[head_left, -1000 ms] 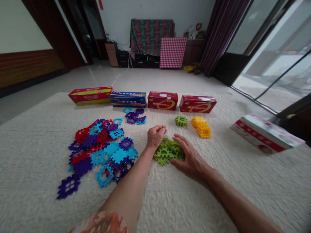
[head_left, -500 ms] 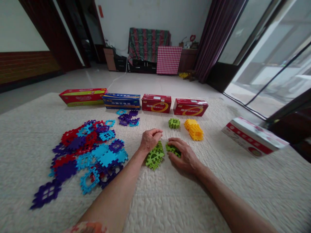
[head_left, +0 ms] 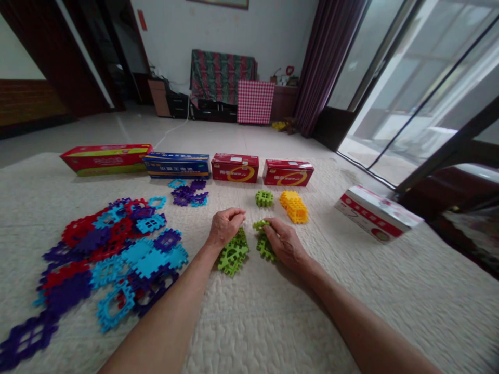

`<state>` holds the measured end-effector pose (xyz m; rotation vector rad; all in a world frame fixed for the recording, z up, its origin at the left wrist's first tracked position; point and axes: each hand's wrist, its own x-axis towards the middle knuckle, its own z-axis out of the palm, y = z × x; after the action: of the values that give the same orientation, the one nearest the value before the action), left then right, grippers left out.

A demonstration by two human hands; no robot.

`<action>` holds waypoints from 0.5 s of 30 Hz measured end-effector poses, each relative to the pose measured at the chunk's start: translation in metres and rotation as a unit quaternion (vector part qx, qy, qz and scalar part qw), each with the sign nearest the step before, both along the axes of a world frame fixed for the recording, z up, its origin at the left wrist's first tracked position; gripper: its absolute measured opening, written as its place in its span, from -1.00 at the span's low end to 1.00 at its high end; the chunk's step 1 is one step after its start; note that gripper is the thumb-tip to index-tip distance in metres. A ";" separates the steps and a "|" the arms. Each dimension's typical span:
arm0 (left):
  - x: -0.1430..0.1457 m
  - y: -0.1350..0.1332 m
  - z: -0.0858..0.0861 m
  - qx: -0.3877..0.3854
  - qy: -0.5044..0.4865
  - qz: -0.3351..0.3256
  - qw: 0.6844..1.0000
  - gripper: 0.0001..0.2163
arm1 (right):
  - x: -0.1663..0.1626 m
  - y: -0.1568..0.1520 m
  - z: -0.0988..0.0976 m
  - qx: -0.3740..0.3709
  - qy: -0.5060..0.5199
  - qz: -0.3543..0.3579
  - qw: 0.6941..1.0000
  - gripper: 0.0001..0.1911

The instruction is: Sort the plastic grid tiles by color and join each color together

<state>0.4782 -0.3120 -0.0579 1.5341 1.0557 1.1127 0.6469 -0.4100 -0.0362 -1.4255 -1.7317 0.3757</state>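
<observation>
On a cream quilted mat (head_left: 273,317) my two hands meet over a small heap of green snap-together tiles (head_left: 233,254). My left hand (head_left: 225,226) is curled into a loose fist just above the heap, and what it holds is hidden. My right hand (head_left: 284,240) is closed round a green tile piece (head_left: 262,242) and lifts it off the mat. Beyond them stand a built green cube (head_left: 264,198) and a longer yellow block (head_left: 294,206).
A large pile of red, blue and purple tiles (head_left: 113,249) spreads at the left, a smaller purple and blue cluster (head_left: 189,192) further back. Several boxes stand in a row, red (head_left: 106,159), blue (head_left: 176,164), red (head_left: 234,167), red (head_left: 287,173). A white and red box (head_left: 376,213) lies at the right.
My right hand went from lying flat over the green heap to closing on a green piece and raising it. The camera swung, shifting everything left.
</observation>
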 end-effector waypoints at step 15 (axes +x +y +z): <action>0.000 -0.003 0.002 -0.007 0.003 0.007 1.000 -0.78 | 0.036 0.011 -0.002 -0.035 -0.146 -0.074 0.986 -0.58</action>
<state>0.4785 -0.3147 -0.0554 1.5221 1.0787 1.1092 0.6831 -0.3987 -0.0381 -1.7165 -1.8411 0.1538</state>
